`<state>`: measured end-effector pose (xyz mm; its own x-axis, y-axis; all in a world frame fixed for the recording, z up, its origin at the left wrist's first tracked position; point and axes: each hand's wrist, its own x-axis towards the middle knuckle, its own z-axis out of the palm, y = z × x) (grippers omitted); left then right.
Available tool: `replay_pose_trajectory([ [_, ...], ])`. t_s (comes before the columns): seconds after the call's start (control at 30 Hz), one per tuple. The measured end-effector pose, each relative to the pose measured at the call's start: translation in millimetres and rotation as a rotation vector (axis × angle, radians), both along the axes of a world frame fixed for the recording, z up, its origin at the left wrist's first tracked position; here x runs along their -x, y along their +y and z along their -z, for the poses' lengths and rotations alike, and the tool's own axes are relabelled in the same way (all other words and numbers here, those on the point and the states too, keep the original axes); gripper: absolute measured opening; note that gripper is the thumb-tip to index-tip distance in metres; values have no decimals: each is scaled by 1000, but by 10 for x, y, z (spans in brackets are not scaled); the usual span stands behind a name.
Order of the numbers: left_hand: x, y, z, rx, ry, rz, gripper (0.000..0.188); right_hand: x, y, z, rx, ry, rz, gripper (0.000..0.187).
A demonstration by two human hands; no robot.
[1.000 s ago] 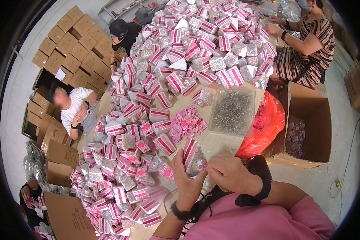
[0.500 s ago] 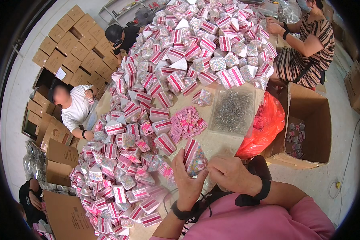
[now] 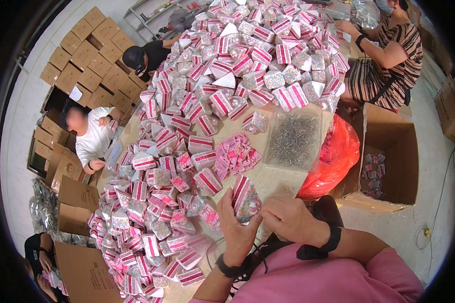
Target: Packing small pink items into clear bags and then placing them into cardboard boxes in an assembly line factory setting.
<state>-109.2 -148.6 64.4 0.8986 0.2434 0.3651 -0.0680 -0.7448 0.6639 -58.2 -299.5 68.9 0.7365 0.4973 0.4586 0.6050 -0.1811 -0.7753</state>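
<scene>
My left hand (image 3: 236, 233) holds a wedge-shaped toy cake slice (image 3: 247, 203) upright between thumb and fingers. The slice has white and deep pink bands on one side and multicoloured sprinkles on the other. Close against its lower right corner, my right hand (image 3: 293, 220) is closed in a pinch. Whatever its fingertips grip is too small or hidden to make out. Just beyond my hands lies a heap of small pink printed tags (image 3: 236, 155). To its right, a shallow clear tray (image 3: 269, 162) holds many small metal pins (image 3: 294, 137).
A large pile of similar cake slices (image 3: 222, 70) covers the table's far and left parts. Right of the table are a red plastic bag (image 3: 324, 171) and a cardboard box (image 3: 395, 129) with small pieces inside. Several co-workers sit around; stacked cartons (image 3: 88, 55) stand far left.
My hands and the slice stay almost still. At the left, the co-worker in white has drawn a hand back from the pile, and the one in a black cap has shifted left.
</scene>
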Motion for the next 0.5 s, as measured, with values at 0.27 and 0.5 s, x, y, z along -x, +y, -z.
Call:
replay_pose_trajectory([
  [0.27, -13, -36, -47, -81, -10, -28, 84, -10, 14, 28, 90, -197, 27, 6],
  [0.5, -13, -15, -21, -96, 7, -9, 83, -25, 11, 140, 124, -231, -3, 6],
])
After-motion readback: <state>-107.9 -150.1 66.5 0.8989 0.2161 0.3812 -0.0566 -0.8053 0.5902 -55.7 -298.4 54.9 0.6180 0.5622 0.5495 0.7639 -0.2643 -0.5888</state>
